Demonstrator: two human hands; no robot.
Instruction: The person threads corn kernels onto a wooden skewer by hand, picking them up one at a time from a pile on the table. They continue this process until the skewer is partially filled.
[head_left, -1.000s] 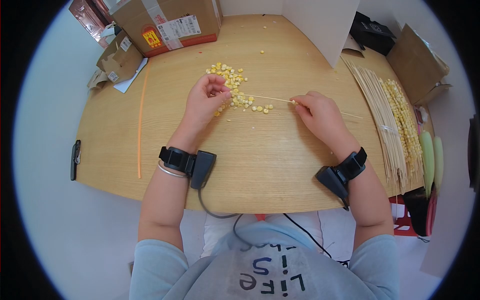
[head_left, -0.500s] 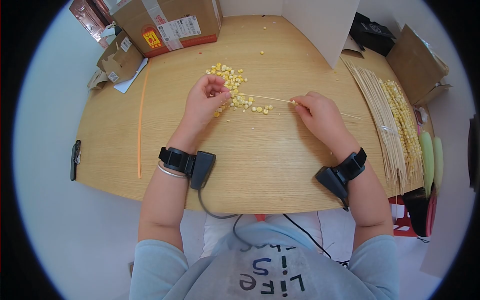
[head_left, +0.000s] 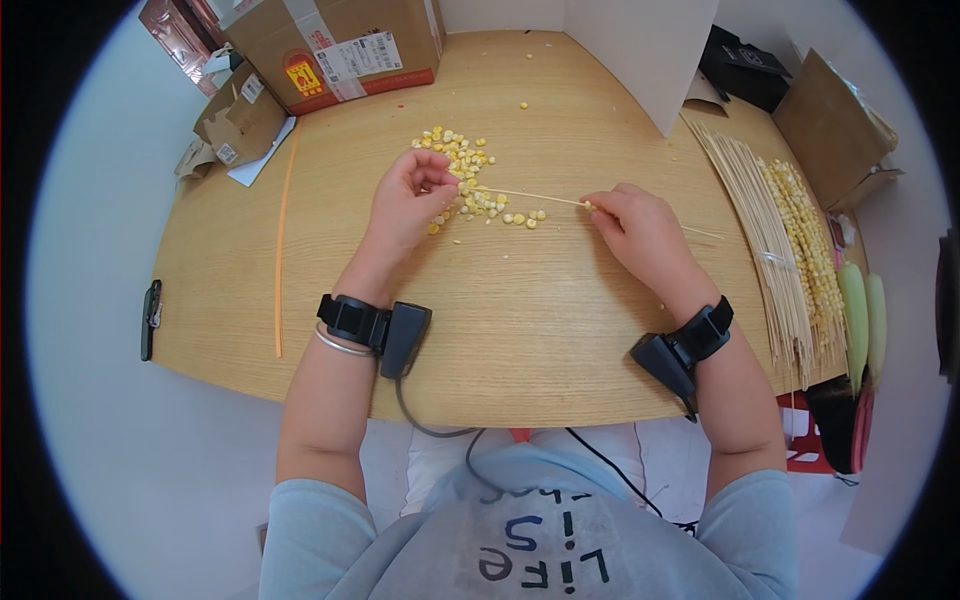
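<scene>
My left hand [head_left: 412, 200] is closed in a pinch at the left tip of a thin wooden skewer [head_left: 535, 196], on what looks like a corn kernel mostly hidden by the fingertips. Farther right, my right hand [head_left: 640, 228] grips the same skewer between thumb and index finger. A pale kernel [head_left: 587, 205] shows on the stick at those fingertips. The skewer's other end sticks out past the right hand. Loose yellow and white corn kernels [head_left: 482, 202] lie in a pile beside and behind the left hand.
At right lie a bundle of bare skewers [head_left: 760, 240], skewers threaded with corn [head_left: 800, 225] and green corn husks [head_left: 853, 315]. A large cardboard box [head_left: 350, 55] stands at back left, a white panel [head_left: 640, 60] at back right. An orange strip [head_left: 284, 250] runs along the left.
My left fingertips have shifted very slightly left at the skewer's tip. The right hand and the skewer look the same.
</scene>
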